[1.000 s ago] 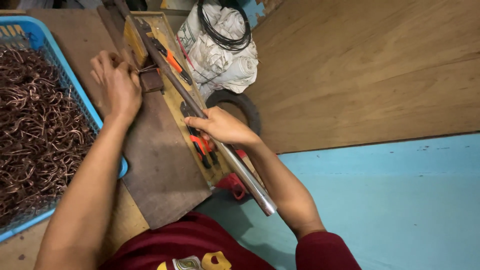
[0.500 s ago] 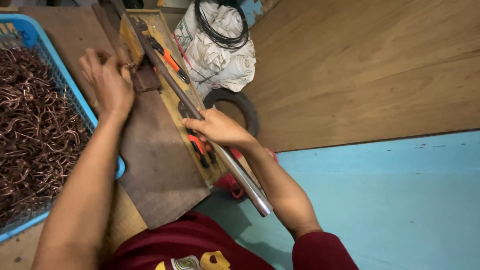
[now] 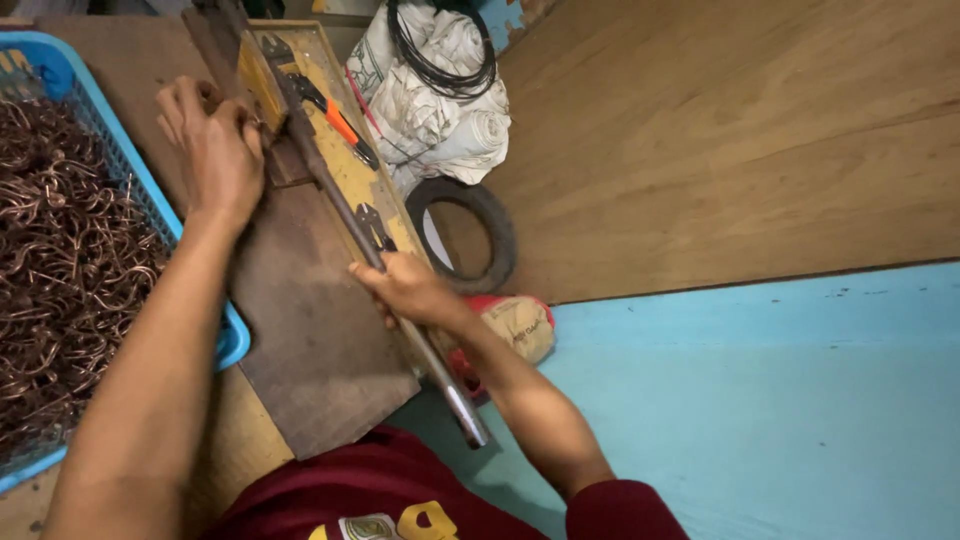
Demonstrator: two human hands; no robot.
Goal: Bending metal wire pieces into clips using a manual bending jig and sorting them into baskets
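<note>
A long metal lever bar (image 3: 340, 205) runs diagonally from a bending jig at the top down toward my lap. My right hand (image 3: 405, 287) is wrapped around the bar near its middle. Up at the jig block (image 3: 285, 160), my left hand (image 3: 215, 150) presses down, its fingers curled over something small that I cannot make out. Both rest over a dark brown metal plate (image 3: 310, 340) lying on the wooden bench.
A blue plastic basket (image 3: 205, 300) at the left is full of bent copper wire pieces (image 3: 60, 260). A wooden tray (image 3: 345, 165) beside the bar holds pliers with orange handles. A white sack with black cable, a small tyre (image 3: 495, 235) and a wooden wall stand right.
My right hand has swung the lever bar slightly, and the view has shifted a little to the right. My left hand stays at the jig.
</note>
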